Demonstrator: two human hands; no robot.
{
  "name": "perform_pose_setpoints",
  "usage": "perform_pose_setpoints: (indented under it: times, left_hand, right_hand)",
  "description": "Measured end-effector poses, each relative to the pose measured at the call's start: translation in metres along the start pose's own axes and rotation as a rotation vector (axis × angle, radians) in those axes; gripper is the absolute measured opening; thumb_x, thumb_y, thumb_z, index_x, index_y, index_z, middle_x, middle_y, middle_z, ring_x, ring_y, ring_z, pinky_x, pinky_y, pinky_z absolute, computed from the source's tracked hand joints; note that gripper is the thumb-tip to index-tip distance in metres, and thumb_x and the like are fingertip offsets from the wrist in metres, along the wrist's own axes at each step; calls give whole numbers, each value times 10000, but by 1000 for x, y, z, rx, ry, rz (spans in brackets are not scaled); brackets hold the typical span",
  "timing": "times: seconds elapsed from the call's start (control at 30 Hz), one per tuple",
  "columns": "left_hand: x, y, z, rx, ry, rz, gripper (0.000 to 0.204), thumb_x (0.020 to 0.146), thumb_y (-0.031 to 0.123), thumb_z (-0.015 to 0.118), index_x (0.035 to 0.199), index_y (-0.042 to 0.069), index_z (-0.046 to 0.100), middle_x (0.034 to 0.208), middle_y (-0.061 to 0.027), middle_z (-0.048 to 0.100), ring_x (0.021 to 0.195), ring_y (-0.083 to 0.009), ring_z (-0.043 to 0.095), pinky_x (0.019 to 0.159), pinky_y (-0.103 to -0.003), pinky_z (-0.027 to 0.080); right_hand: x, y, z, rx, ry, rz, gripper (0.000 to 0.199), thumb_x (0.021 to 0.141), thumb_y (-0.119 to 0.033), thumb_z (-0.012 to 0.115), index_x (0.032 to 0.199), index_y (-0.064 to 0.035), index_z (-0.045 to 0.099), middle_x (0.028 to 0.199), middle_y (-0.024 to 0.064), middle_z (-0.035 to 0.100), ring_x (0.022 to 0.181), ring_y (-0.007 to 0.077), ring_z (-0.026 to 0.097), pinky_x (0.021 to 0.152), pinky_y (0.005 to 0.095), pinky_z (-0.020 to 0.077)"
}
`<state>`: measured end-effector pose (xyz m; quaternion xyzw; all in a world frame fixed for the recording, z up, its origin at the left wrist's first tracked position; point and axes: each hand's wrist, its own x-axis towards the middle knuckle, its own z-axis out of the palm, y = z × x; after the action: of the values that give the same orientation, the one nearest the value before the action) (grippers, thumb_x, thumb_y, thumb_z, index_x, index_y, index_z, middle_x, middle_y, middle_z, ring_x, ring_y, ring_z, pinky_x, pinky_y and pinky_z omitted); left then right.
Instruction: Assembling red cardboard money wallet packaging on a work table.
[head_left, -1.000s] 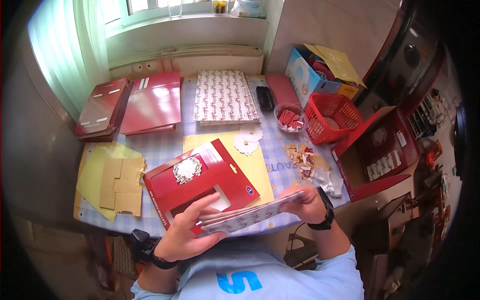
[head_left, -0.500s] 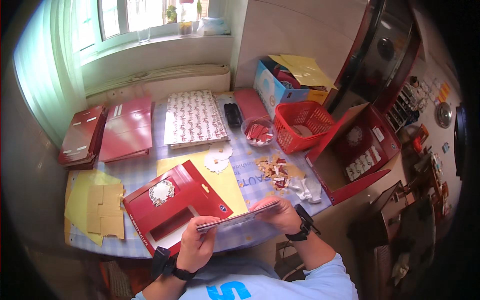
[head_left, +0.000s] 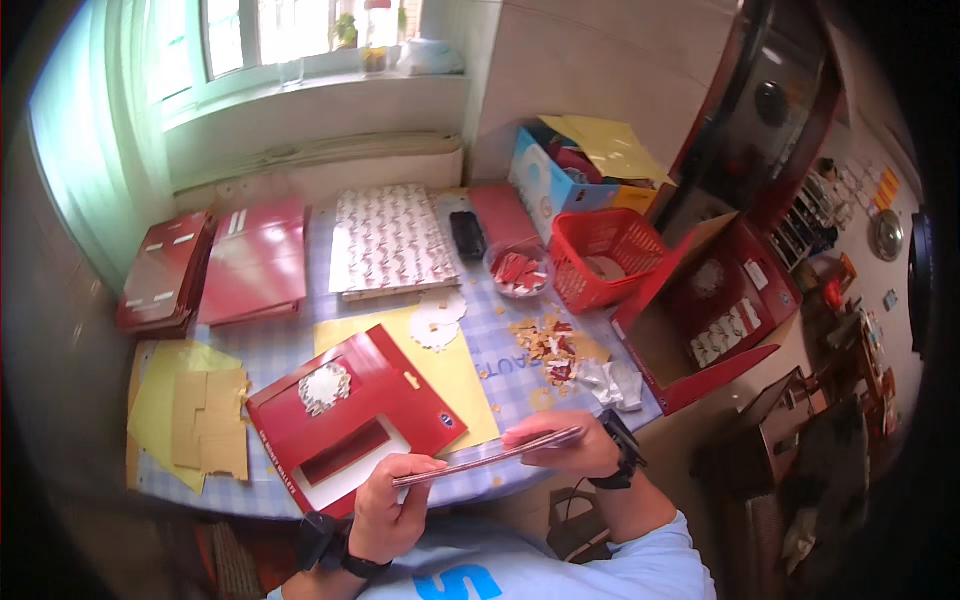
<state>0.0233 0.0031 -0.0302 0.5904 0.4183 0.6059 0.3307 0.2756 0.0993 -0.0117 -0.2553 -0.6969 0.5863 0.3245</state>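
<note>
My left hand [head_left: 390,508] and my right hand [head_left: 578,446] are both closed on a thin flat piece of card [head_left: 485,463], one hand at each end. It is seen nearly edge-on at the table's near edge, so its faces are mostly hidden, and I cannot tell if it is one sheet or several. Just beyond my left hand lies a flat red die-cut carton [head_left: 415,400] with a rectangular cutout and a white wreath-shaped patch. Part of that carton rests on a yellow sheet [head_left: 476,408]. White scalloped paper pieces [head_left: 436,322] lie behind it.
Red folder stacks [head_left: 255,262] and a patterned white stack [head_left: 390,240] stand at the back. Brown cardboard [head_left: 225,425] lies left. On the right are paper scraps [head_left: 548,345], a clear tub [head_left: 518,270], a red basket [head_left: 600,275], a blue box [head_left: 540,175] and an open red carton [head_left: 715,300].
My right hand has moved right and slightly down, and that end of the card has lowered with it. My left hand has barely shifted and still grips the other end.
</note>
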Motion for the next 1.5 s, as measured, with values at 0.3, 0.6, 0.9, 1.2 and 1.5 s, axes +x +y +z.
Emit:
perform_pose_setpoints:
  times: [0.3,0.6,0.9,1.2,1.5]
  left_hand:
    - [-3,16,-24,-64,-156,-178,217,899,-101,574,1071,11,505,1013,-125,637,964,-163,624,844,-276,489]
    - [34,20,-78,776,-109,89,577,722,29,731,1261,17,525,1185,-180,570,1069,-352,582,924,-408,468]
    - [38,-30,-91,1298,-237,311,412,689,54,650,1100,33,636,1036,-104,627,936,-270,602,825,-388,463]
    - [36,-33,-99,865,-127,201,455,652,-35,670,1096,60,638,1072,-99,613,1000,-302,582,886,-384,478]
    - [36,-35,-87,729,-148,179,455,652,-38,683,1093,70,641,1107,-98,606,1040,-302,568,913,-404,456]
  right_hand:
    - [-11,-21,8,-275,-191,-138,355,796,-17,722,1147,-3,672,1034,144,716,849,240,708,744,295,543]
    - [-19,-16,17,-174,348,33,277,849,-5,643,1121,44,649,911,119,702,706,168,680,606,290,554]
    - [1,15,18,128,543,238,238,920,-36,582,1152,19,576,906,94,658,643,131,639,462,260,554]
    - [12,-5,-3,359,153,515,318,868,-71,625,1172,6,570,846,55,672,602,93,621,432,232,499]
    - [30,-7,-24,312,-17,667,311,865,-55,628,1166,7,579,855,80,677,588,97,619,424,240,493]
